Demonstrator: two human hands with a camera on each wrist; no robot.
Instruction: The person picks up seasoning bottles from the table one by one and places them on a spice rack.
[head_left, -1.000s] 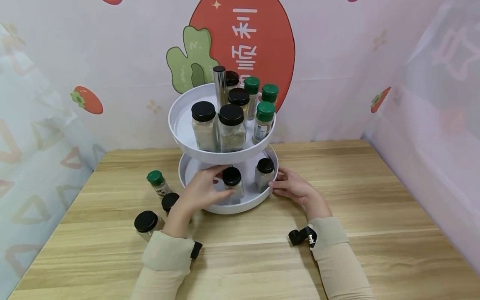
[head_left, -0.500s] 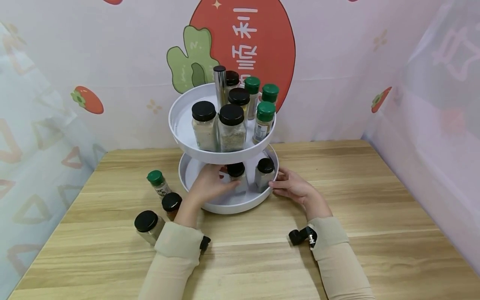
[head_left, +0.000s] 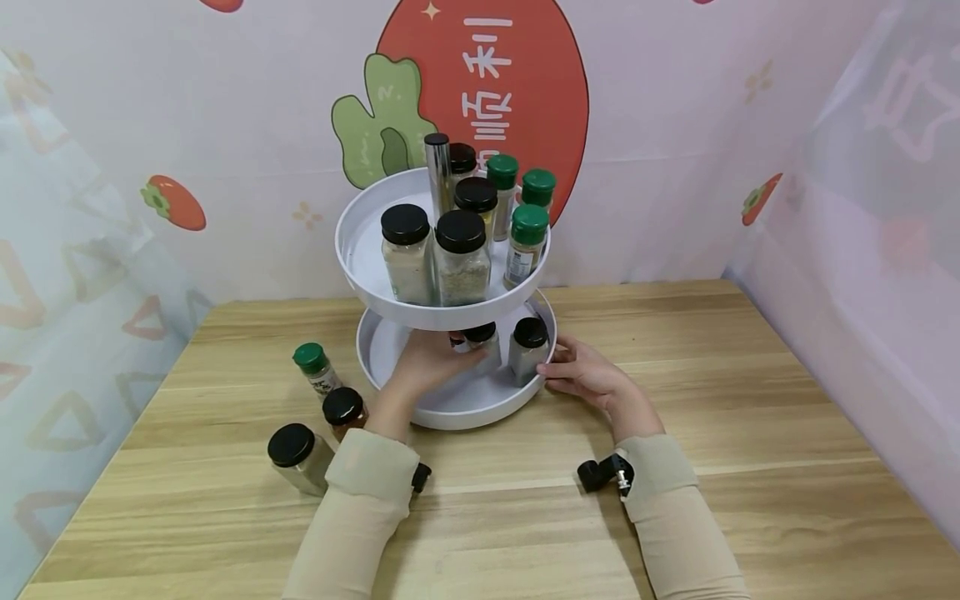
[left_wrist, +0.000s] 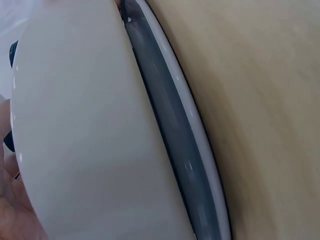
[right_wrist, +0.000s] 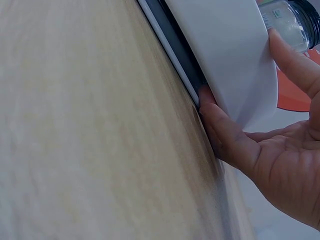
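My left hand (head_left: 427,362) reaches in between the tiers of a white two-tier turntable (head_left: 468,417). It grips a black-lidded spice jar (head_left: 489,357), with the thumb across the near side; the upper tier hides the fingertips and part of the lid. In the left wrist view the white tray wall covers most of the picture, and the hand shows at the left edge. At the right side of the lower tier, my right hand (head_left: 588,375) holds the rim, thumb on top and fingers low against the side. Beside that thumb stands another black-lidded jar (head_left: 527,354).
The upper tier (head_left: 363,250) carries several black- and green-lidded jars and a slim silver cylinder (head_left: 438,171). Left of the turntable, a green-capped bottle (head_left: 318,371), a jar of reddish spice (head_left: 345,408) and a larger black-lidded jar (head_left: 300,458) stand on the wooden table (head_left: 510,517).
My left hand has moved inward and to the right with the jar, deeper under the upper tier and nearer the other jar. The right hand keeps its hold on the rim.
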